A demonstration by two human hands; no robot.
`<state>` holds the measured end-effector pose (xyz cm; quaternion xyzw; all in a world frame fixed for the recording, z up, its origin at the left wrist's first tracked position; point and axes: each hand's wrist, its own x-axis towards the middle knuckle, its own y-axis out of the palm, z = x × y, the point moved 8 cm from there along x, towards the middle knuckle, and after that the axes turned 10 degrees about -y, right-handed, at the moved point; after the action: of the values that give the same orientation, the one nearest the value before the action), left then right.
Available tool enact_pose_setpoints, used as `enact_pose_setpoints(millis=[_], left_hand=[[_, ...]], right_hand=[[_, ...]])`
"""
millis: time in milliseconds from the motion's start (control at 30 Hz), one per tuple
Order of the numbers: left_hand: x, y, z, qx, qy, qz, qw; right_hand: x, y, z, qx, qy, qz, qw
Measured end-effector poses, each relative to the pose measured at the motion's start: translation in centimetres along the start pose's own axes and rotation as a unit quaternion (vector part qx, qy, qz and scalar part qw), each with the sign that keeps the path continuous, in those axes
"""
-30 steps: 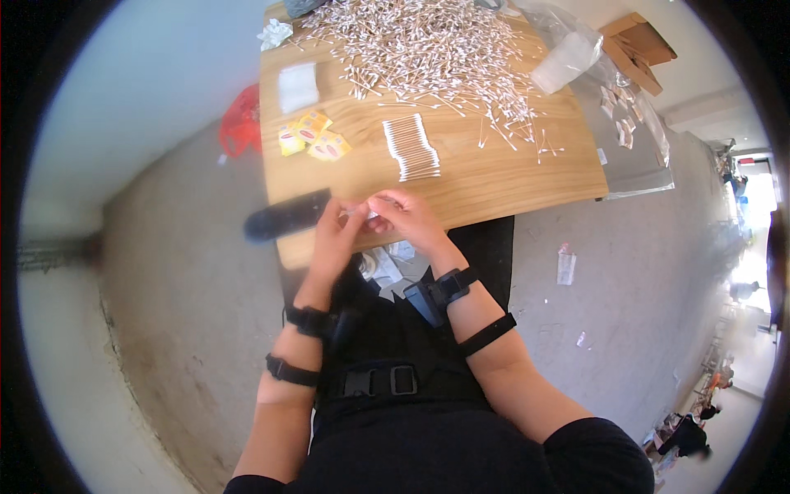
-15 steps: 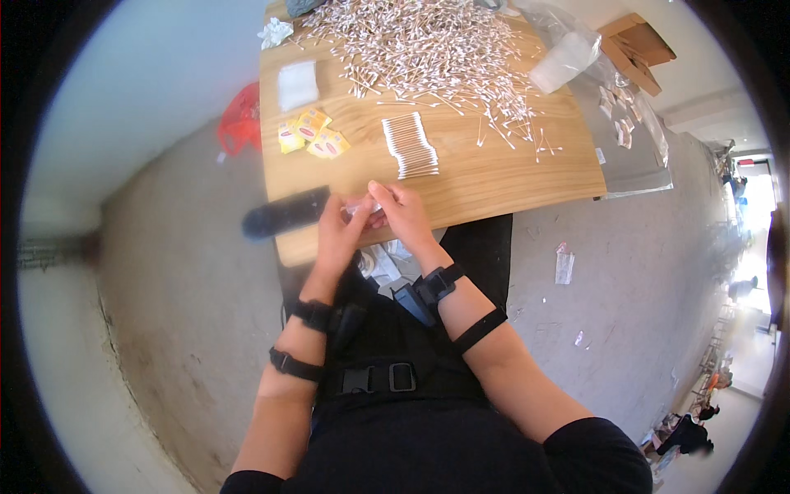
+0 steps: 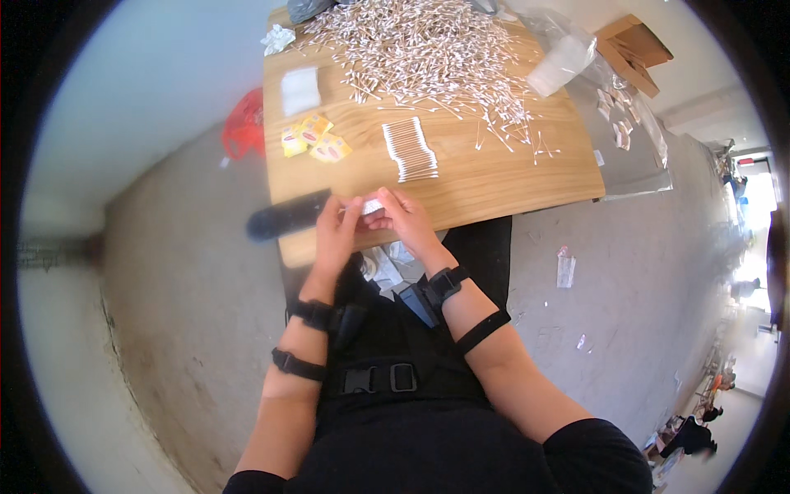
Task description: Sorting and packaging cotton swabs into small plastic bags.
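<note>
While near right hand point(image 3: 407, 224), swab row point(image 3: 411, 150) between it and swab heap point(image 3: 428, 53)

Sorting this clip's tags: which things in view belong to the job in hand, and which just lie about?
Likely job things:
- small white item between left hand and right hand
- swab row
- swab pile
- yellow packets

Likely lying about:
- red bag
- floor wrapper
- crumpled white wad

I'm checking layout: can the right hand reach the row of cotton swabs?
Probably yes: the swab row lies just beyond the right hand, bare tabletop between, though that hand holds a white item.
</note>
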<state>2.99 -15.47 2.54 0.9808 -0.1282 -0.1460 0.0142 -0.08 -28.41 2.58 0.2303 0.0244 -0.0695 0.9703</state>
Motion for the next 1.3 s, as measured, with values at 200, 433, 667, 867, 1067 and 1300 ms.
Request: enact_pose_setpoints(millis=[200, 433, 667, 867, 1067, 1300], left_hand=[[-0.7, -0.1, -0.7, 0.004, -0.015, 0.002, 1.0], [-2.1, 0.3, -3.8, 0.166, 0.106, 0.009, 0.98], [-1.7, 0.3, -4.3, 0.222, 0.077, 0.008, 0.972], [-1.6, 0.1, -5.1, 0.252, 0.122, -0.015, 0.96], [-1.4, -0.3, -4.0, 0.201, 0.065, -0.07, 0.975], [-3.1, 1.8, -7.4, 0.315, 0.217, -0.01, 0.924]], right_hand=[[-0.1, 0.0, 0.2, -0.042, -0.017, -0.001, 0.999], [-0.4, 0.5, 2.6, -0.152, -0.102, 0.078, 0.98], [-0.4, 0.0, 3.8, -0.235, -0.143, 0.071, 0.959], [0.0, 0.0, 3.4, -0.233, -0.077, 0.035, 0.969], [0.6, 0.1, 2.9, -0.241, -0.064, 0.004, 0.968], [0.9, -0.7, 2.2, -0.192, 0.006, -0.009, 0.981]])
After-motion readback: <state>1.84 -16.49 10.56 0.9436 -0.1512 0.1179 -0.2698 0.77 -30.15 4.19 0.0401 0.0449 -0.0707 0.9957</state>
